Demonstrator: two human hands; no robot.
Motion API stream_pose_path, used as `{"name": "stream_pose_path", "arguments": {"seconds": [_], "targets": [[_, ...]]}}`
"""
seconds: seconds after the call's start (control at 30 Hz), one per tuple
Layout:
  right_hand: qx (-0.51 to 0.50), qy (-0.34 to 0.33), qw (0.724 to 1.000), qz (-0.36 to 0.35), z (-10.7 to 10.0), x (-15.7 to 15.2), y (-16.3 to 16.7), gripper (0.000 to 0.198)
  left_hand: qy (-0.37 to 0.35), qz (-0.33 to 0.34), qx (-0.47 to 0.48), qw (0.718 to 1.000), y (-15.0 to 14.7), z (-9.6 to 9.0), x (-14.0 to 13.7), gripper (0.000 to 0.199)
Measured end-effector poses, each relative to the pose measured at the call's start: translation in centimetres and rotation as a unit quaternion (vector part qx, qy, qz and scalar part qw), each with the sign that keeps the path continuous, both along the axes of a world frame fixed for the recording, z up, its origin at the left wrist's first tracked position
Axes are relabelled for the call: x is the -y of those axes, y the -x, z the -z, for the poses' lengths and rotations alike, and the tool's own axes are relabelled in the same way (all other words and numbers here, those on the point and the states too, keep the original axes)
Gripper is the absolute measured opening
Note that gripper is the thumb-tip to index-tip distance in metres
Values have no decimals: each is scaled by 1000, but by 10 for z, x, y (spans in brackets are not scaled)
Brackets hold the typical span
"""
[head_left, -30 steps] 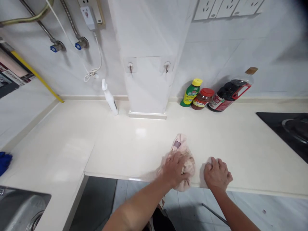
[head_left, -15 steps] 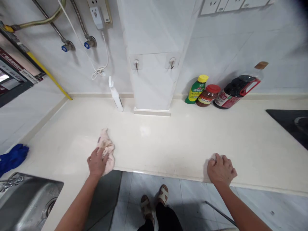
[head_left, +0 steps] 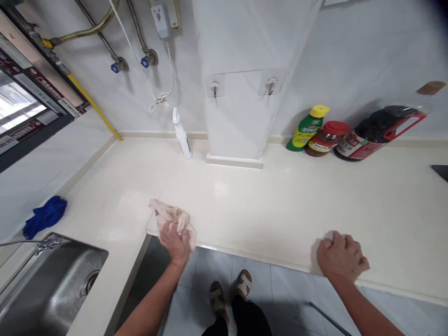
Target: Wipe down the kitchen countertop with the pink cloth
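Observation:
My left hand (head_left: 176, 242) is closed over a crumpled pale pink cloth (head_left: 174, 215), pressing it on the white countertop (head_left: 245, 210) by the front edge. Part of the cloth spreads out flat beyond the fingers, with brownish stains on it. Farther right, my right hand (head_left: 341, 255) leans on the counter near the same edge, its fingers bent and slightly apart, with nothing seen in it. Its palm side is hidden.
Against the wall stand a white spray bottle (head_left: 182, 137), a green squeeze bottle (head_left: 308, 128), a red-lidded jar (head_left: 326, 139) and a dark sauce bottle (head_left: 374, 133). At left are a blue cloth (head_left: 45, 216) and a steel sink (head_left: 59, 289). A wall column (head_left: 241, 116) juts out.
My left hand and the pink cloth have moved right along the counter edge, and the cloth's far end now points left. My right hand stays on the counter. The view has turned left.

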State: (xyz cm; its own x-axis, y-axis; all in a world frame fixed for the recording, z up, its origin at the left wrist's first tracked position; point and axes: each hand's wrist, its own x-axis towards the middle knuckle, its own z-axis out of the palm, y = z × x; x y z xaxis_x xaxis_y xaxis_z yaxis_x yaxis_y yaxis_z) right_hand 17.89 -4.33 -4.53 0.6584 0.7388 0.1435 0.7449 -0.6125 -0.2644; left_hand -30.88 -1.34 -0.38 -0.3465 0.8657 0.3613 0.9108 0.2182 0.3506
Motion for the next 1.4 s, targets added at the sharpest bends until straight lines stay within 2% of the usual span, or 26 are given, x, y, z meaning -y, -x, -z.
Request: {"name": "stream_pose_path", "arguments": {"seconds": [0.13, 0.23, 0.33, 0.43, 0.53, 0.63, 0.77, 0.87, 1.0, 1.13, 1.2, 1.3, 1.4], "targets": [[-11, -23, 999, 21, -1, 0, 1, 48, 24, 134, 1, 991, -64, 7, 32, 51], [-20, -16, 999, 20, -2, 1, 1, 51, 80, 288, -15, 954, -87, 6, 47, 75], [-25, -11, 999, 19, -2, 3, -1, 53, 126, 394, -73, 907, -77, 0, 44, 73], [-34, -12, 999, 24, 1, 4, -4, 57, 143, 434, -118, 882, -48, -5, 28, 56], [-50, -8, 998, 28, 3, 5, -5, 59, 151, 432, -138, 879, -8, -10, 15, 37], [-46, 3, 998, 33, 4, 4, -4, 61, 164, 399, -161, 888, 47, -23, 5, 25], [-25, 29, 999, 35, 2, 2, -2, 58, 180, 322, -196, 909, 127, -52, -7, 21], [-9, 31, 999, 30, 2, 1, -1, 54, 182, 267, -228, 919, 155, -66, -15, 28], [-19, 7, 1000, 23, 5, 3, 0, 54, 203, 259, -249, 911, 150, -63, -22, 45], [-32, -15, 999, 15, 3, 3, 1, 54, 229, 273, -257, 899, 143, -57, -30, 80], [-25, -18, 999, 16, 2, 1, 2, 53, 233, 274, -263, 895, 143, -57, -34, 90], [-13, -22, 1000, 14, 1, 0, 3, 50, 231, 272, -277, 892, 136, -59, -35, 88], [-4, -23, 1000, 13, 0, -1, 4, 47, 216, 266, -290, 894, 109, -56, -27, 81]]}}
